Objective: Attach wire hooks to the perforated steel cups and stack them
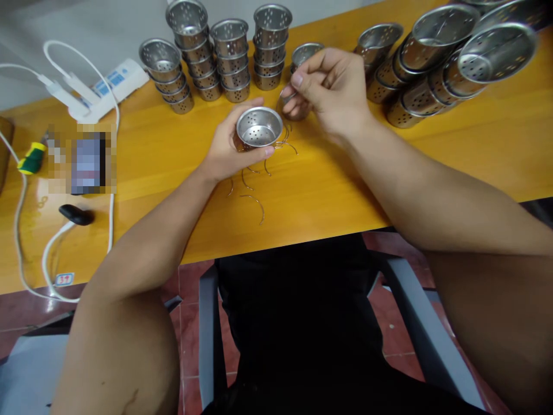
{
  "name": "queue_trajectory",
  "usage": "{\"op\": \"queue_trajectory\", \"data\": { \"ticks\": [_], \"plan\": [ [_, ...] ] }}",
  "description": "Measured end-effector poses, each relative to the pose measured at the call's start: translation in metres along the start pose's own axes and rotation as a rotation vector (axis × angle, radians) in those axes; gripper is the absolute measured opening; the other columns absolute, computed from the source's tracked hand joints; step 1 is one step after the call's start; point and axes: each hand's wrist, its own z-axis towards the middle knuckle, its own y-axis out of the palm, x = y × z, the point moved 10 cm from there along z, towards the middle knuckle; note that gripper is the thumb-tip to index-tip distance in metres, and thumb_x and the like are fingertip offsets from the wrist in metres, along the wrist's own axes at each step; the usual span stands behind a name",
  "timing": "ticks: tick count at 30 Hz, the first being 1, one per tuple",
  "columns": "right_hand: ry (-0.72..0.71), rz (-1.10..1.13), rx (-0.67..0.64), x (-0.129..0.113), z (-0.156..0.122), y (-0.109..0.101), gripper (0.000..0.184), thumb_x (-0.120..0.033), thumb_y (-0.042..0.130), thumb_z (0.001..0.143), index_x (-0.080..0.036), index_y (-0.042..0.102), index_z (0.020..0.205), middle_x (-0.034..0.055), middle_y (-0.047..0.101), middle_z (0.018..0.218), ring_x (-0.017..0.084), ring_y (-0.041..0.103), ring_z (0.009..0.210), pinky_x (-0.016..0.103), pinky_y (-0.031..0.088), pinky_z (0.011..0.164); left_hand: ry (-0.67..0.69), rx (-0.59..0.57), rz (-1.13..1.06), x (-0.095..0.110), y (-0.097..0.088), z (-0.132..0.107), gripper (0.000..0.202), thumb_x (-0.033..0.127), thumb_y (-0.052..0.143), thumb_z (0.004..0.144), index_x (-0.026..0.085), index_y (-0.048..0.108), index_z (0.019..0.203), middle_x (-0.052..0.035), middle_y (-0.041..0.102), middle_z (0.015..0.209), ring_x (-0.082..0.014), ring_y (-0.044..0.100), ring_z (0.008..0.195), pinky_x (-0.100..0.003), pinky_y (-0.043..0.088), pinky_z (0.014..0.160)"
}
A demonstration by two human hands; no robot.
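My left hand (227,151) is wrapped round a small perforated steel cup (258,127), holding it mouth-up just above the yellow wooden table (328,190). My right hand (330,86) hovers to the right of the cup with fingers pinched on a thin curved wire handle (286,94). Several more loose wire handles (254,199) lie on the table beneath and in front of the cup.
Upright stacks of the same cups (228,57) stand at the back centre; longer stacks lie on their sides (436,63) at the back right. At left are a white power strip (108,86) with cables, a blurred phone (84,161), a small black object (75,214) and a green-yellow tool (31,158).
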Motion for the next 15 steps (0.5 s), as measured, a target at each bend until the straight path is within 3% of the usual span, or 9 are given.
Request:
{"op": "queue_trajectory", "data": {
  "ticks": [4, 8, 12, 15],
  "plan": [
    [-0.027, -0.007, -0.045, 0.0, -0.001, 0.012, 0.096, -0.121, 0.073, 0.078, -0.042, 0.072, 0.133, 0.0085, 0.09, 0.137, 0.043, 0.078, 0.13, 0.061, 0.062, 0.098, -0.089, -0.1, -0.016, 0.011, 0.019, -0.005, 0.107, 0.084, 0.121, 0.063, 0.035, 0.081, 0.149, -0.0121, 0.086, 0.15, -0.0466, 0.082, 0.147, -0.069, 0.067, 0.133],
    [-0.024, -0.026, -0.065, -0.002, -0.002, 0.018, 0.11, -0.125, 0.068, 0.076, -0.047, 0.074, 0.152, 0.0082, 0.089, 0.118, 0.046, 0.075, 0.129, 0.064, 0.061, 0.097, -0.098, -0.086, -0.015, 0.019, 0.02, -0.005, 0.099, 0.084, 0.121, 0.064, 0.034, 0.083, 0.141, -0.0118, 0.084, 0.145, -0.0453, 0.081, 0.143, -0.066, 0.067, 0.13],
    [-0.027, -0.028, -0.122, -0.001, -0.002, 0.025, 0.102, -0.119, 0.077, 0.073, -0.047, 0.083, 0.144, 0.0085, 0.088, 0.105, 0.047, 0.072, 0.123, 0.068, 0.057, 0.1, -0.085, -0.08, -0.02, 0.018, 0.018, -0.004, 0.1, 0.084, 0.12, 0.065, 0.036, 0.083, 0.145, -0.012, 0.083, 0.149, -0.0446, 0.08, 0.144, -0.066, 0.066, 0.133],
    [0.003, -0.043, -0.164, 0.003, -0.003, 0.031, 0.087, -0.113, 0.088, 0.067, -0.051, 0.087, 0.128, 0.0078, 0.086, 0.097, 0.051, 0.07, 0.125, 0.071, 0.056, 0.099, -0.067, -0.096, -0.046, 0.016, 0.021, -0.005, 0.105, 0.086, 0.121, 0.063, 0.037, 0.083, 0.148, -0.0109, 0.085, 0.149, -0.0444, 0.081, 0.144, -0.067, 0.067, 0.133]
  ]
}}
